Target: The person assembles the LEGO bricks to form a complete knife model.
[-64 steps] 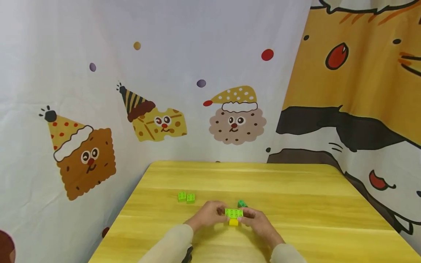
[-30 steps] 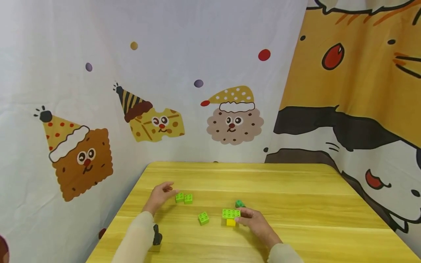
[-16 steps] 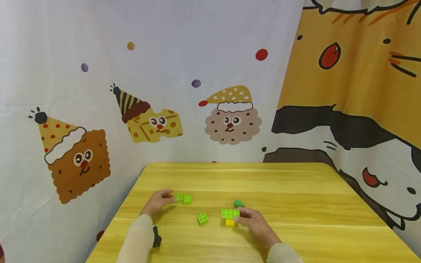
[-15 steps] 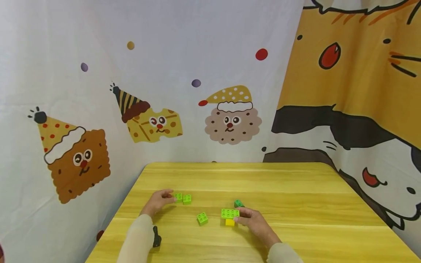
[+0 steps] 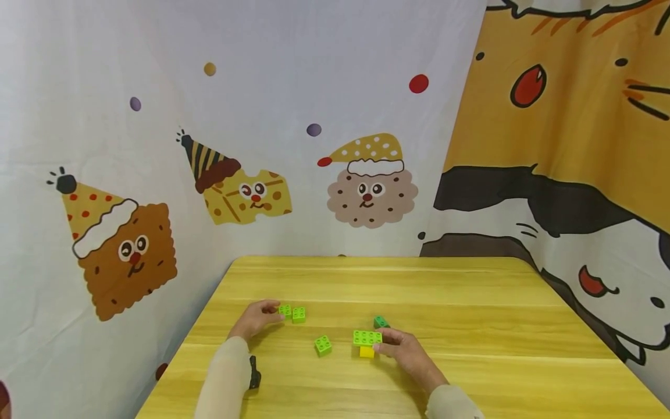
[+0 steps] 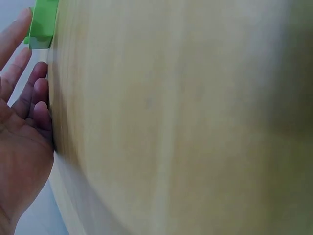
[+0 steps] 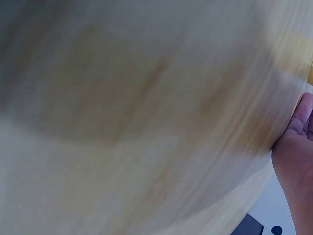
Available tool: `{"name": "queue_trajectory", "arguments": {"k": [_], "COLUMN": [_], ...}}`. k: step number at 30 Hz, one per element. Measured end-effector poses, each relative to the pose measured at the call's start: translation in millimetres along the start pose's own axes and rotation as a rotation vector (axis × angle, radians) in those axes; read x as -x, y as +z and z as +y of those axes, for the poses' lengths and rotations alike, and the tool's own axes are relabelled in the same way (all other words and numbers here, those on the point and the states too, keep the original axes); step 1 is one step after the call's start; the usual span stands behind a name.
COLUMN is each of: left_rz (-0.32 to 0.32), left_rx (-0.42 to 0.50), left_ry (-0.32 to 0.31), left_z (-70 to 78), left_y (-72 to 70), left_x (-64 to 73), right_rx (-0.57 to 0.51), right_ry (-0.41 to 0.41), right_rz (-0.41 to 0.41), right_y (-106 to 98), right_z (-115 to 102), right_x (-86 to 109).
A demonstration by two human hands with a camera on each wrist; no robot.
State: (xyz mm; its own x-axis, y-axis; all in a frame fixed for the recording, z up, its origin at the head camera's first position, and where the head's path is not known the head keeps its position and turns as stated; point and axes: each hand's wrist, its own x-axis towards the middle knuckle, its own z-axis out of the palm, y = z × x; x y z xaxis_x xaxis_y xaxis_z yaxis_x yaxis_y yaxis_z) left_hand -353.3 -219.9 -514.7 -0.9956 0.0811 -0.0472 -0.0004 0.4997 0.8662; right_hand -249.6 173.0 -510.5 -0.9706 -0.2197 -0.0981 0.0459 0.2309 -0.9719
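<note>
In the head view, my left hand [image 5: 255, 320] is at the left one of two small light green toy bricks [image 5: 285, 311], thumb at its near side and fingers behind. The left wrist view shows the thumb and a fingertip against the light green brick [image 6: 43, 22]. My right hand [image 5: 410, 352] pinches the right end of a longer light green brick [image 5: 367, 337], which sits on a yellow brick [image 5: 366, 352]. In the right wrist view only part of the right hand [image 7: 296, 152] shows, at the right edge.
Another small light green brick [image 5: 298, 315] stands beside the one at my left hand. A single light green brick [image 5: 323, 345] lies between my hands. Behind the right hand is a dark green brick [image 5: 381, 322], partly hidden. The wooden table [image 5: 471, 302] meets a printed curtain [image 5: 262, 87].
My left hand has left the longer brick and moved left to the pair of small bricks. A small light green brick now lies between the hands. The right hand keeps its hold.
</note>
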Motion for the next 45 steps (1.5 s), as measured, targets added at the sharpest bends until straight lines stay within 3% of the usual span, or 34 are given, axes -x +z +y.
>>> {"name": "queue_trajectory", "arguments": {"k": [20, 45], "left_rz": [0.020, 0.051], "left_rx": [-0.041, -0.058], "left_ry": [-0.008, -0.002], "left_z": [4.9, 8.3], "left_y": [5.1, -1.3], "left_x": [-2.6, 3.7], "right_rx": [0.003, -0.013], "right_ry": [-0.009, -0.018], "right_rz": [0.054, 0.007], "right_y": [-1.4, -1.0], "right_z": [-1.0, 0.4], "right_x": [-1.5, -1.5]}}
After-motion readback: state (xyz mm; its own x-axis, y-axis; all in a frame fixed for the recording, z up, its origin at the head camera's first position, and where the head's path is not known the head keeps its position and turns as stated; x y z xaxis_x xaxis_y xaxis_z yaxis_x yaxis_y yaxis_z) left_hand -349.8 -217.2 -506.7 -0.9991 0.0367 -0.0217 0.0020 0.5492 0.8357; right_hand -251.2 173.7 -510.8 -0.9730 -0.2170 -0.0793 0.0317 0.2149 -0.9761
